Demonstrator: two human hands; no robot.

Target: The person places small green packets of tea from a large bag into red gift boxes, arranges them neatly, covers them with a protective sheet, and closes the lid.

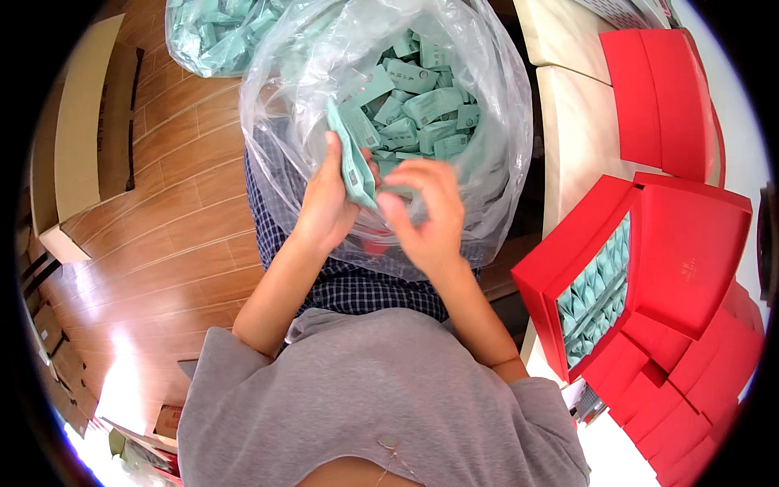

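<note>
My left hand (326,201) is closed around pale green sachets (349,154), held upright on edge; how many are stacked there I cannot tell. Just to their right is my right hand (434,213), its thumb and bent fingers apart and slightly blurred, with nothing visible between them. Both hands are above the near side of a large clear plastic bag (505,154) standing open in front of me. Loose green sachets (414,79) lie heaped inside it.
To my right, an open red box (534,280) holds rows of green sachets (596,294). More red boxes (673,398) are piled beside it, another red box (661,97) beyond. A second sachet bag (213,45) is at the far left, near a cardboard box (77,122) on the wooden floor (187,219).
</note>
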